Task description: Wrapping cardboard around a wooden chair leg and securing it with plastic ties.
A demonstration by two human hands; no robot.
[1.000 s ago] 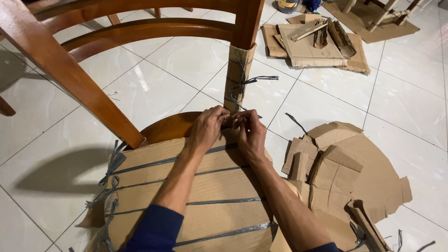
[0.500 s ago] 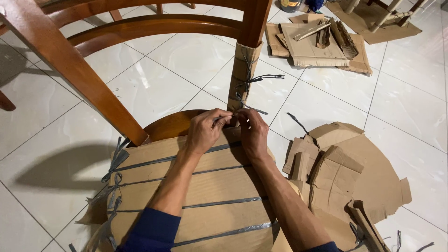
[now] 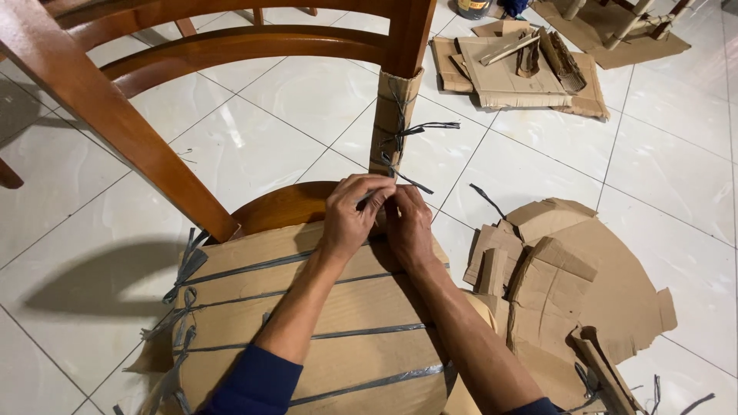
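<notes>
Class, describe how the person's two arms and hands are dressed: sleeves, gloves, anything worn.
Both hands are bare: left hand, right hand. No gloves, rings or watch show. Dark blue sleeves are pushed up, leaving both forearms uncovered; only a sliver of the right sleeve shows.

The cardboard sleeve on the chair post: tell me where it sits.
In the head view, the cardboard sleeve wraps the chair's back post, upper centre, tied with grey strapping, just above both hands at the seat's rear edge.

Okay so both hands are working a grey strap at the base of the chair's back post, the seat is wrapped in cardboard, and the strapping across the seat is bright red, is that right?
Not quite: the straps across the cardboard-wrapped seat are grey, not red, as the head view shows. The rest holds: the left hand and right hand work a grey strap end at the base of the chair's back post.
</notes>
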